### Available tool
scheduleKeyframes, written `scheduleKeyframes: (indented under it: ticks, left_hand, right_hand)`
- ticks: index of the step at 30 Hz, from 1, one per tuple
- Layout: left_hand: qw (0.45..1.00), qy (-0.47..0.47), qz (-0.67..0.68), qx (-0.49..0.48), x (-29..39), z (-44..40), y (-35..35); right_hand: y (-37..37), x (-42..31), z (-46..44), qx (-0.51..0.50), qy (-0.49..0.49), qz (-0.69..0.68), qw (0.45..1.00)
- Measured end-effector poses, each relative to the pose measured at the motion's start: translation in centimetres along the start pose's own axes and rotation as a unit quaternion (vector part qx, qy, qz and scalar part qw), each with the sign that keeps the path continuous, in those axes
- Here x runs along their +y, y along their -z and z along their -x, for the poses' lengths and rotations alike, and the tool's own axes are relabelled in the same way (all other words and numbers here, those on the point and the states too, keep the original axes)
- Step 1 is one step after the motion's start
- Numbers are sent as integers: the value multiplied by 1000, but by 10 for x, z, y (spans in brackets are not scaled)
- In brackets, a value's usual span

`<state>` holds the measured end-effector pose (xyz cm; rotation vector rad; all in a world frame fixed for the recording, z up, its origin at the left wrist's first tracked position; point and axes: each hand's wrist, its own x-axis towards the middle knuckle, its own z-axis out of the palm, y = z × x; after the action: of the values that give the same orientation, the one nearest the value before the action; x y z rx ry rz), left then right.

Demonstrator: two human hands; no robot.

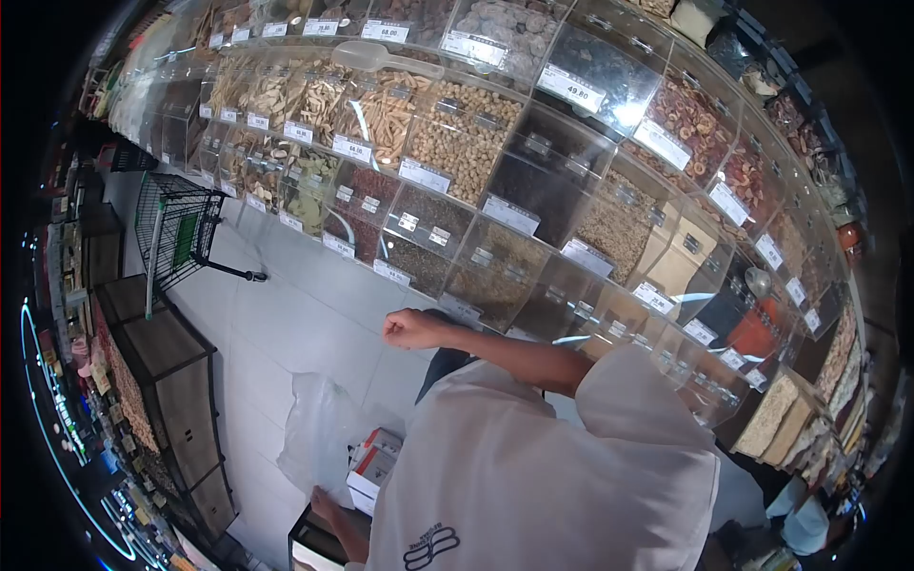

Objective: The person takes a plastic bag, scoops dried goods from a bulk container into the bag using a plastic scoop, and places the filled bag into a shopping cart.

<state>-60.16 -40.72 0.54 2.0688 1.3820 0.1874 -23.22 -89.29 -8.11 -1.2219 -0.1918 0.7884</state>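
White shirt [543, 466] cloth is nearest. The right hand [409, 329] is curled up in a fist — over the pale floor [295, 314], near the food bins [466, 143] on the far side. The left hand [330, 506] holds the edge of a clear bag [319, 428] — left of a white and red box [372, 468]. A cart [181, 228] stands far left.

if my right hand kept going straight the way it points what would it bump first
Likely the shopping cart beyond the open floor, though depth is unclear and your right hand may pass above it.
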Motion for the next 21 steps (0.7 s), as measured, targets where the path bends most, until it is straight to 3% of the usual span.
scheduleKeyframes:
  ticks: [3, 4, 8, 12, 15, 17, 19, 21]
  left_hand:
    - [979, 173, 87, 67, -48, 21, 2]
    - [971, 225, 53, 66, -52, 16, 3]
    - [959, 282, -24, -18, -60, -10, -7]
    - [953, 228, -129, -152, -53, -81, -66]
    - [929, 120, -233, -262, -40, -163, -123]
    - [916, 52, -245, -313, -15, -212, -158]
    - [933, 7, -140, -330, 8, -252, -183]
    - [938, -36, 39, -343, 93, -243, -199]
  right_hand:
    - [15, -1, -1, 24, 20, -14, 999]
    - [20, -3, -1, 35, 21, -10, 999]
    - [31, -16, -6, 55, -20, 0, 998]
    - [38, -31, -24, 98, -24, 1, 995]
    - [42, -42, -45, 148, 19, -13, 989]
    - [40, -75, -54, 213, -7, 15, 977]
    - [41, -90, -67, 282, 17, -6, 959]
    - [49, -99, -81, 347, 50, -27, 936]
